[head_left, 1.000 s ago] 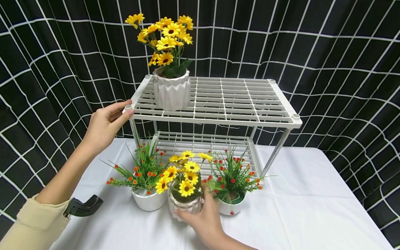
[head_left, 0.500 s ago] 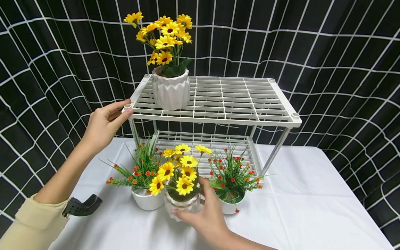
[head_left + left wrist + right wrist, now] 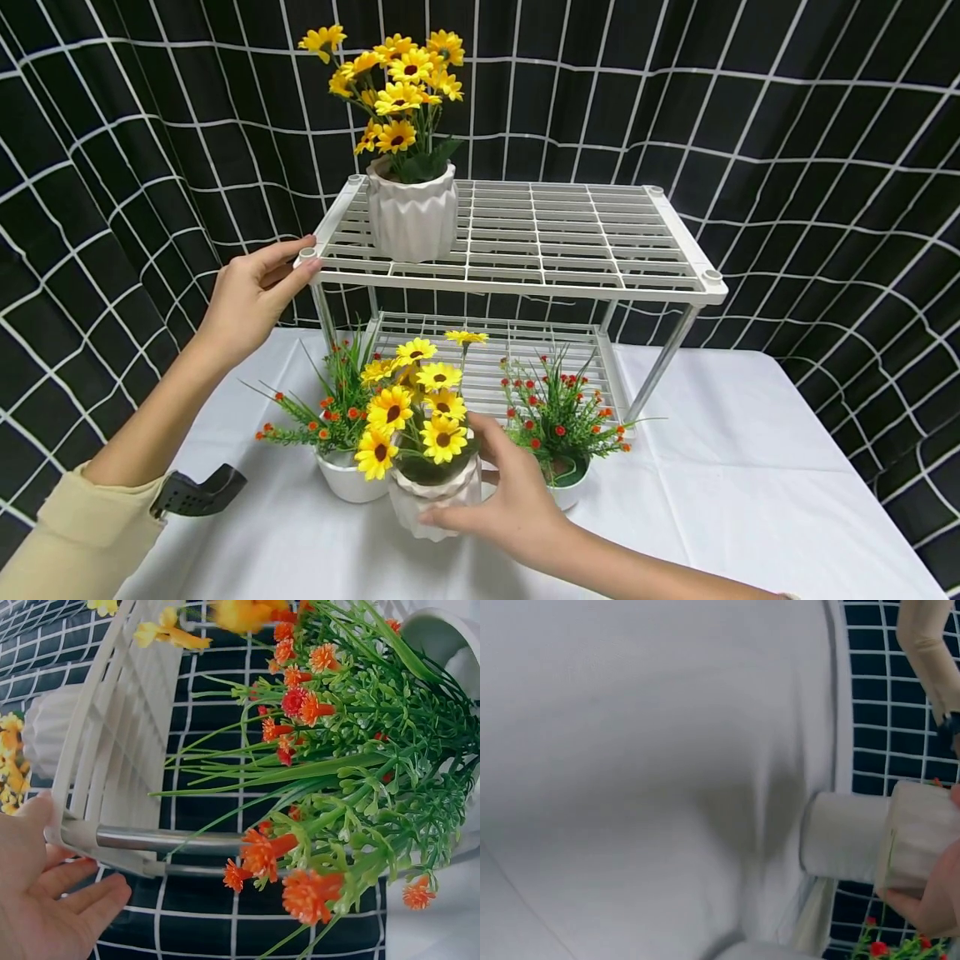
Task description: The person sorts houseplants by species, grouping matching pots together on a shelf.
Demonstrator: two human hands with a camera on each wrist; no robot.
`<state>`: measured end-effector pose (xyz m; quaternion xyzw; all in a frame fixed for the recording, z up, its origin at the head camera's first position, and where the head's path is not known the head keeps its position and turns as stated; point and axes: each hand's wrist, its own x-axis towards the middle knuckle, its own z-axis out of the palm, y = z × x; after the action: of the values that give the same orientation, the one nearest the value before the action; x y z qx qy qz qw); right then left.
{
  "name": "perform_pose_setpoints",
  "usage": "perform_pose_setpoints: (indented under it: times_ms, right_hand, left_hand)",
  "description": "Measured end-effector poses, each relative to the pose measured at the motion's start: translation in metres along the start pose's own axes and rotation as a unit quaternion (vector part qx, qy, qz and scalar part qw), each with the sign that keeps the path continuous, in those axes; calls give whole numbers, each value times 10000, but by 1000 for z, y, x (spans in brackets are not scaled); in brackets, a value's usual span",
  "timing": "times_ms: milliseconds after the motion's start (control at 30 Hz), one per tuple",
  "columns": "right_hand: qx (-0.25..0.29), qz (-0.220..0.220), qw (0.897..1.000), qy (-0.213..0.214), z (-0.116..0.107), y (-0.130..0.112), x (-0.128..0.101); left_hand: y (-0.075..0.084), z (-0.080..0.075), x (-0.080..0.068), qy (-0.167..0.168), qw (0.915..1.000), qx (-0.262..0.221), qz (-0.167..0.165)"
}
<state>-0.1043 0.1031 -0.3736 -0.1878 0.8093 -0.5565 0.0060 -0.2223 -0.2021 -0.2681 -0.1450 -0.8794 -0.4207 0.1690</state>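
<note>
My right hand (image 3: 517, 492) grips the ribbed white pot of a yellow sunflower plant (image 3: 431, 500) from its right side, thumb in front. In the right wrist view that pot (image 3: 919, 832) is off the tablecloth. At the upper left, my left hand (image 3: 251, 296) holds the front left corner of a white two-tier wire shelf (image 3: 570, 242) between thumb and fingers. A second potted sunflower (image 3: 412, 212) stands on the top tier, towards the left. Behind the held pot are two white pots of red-and-orange-flowered greenery, one on the left (image 3: 352, 479) and one on the right (image 3: 570, 492).
The shelf's lower tier (image 3: 487, 358) lies behind the flower pots. Metal posts (image 3: 663, 362) join the tiers at the corners. A white cloth covers the table (image 3: 750, 500). Black curtain (image 3: 787, 150) with a white grid hangs behind and at both sides.
My right hand has brought the sunflower pot slightly left and towards me, away from the right-hand flower pot. My left hand stays at the shelf corner.
</note>
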Motion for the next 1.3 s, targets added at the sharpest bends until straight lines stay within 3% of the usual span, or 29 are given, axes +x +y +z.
perform_pose_setpoints:
  times_ms: [333, 633, 833, 1300]
  right_hand:
    - [11, -340, 9992, -201, -24, -23, 5]
    - [-211, -106, 9997, -93, -55, -46, 14]
    - [-120, -192, 9997, -122, -75, -59, 21]
    - [-469, -68, 9989, -25, -101, -77, 28]
  left_hand:
    - [0, 0, 1, -8, 10000, -8, 29]
    - [1, -1, 1, -30, 10000, 9, 22]
    - [2, -2, 1, -5, 10000, 33, 19]
    - [0, -2, 1, -31, 9999, 66, 71]
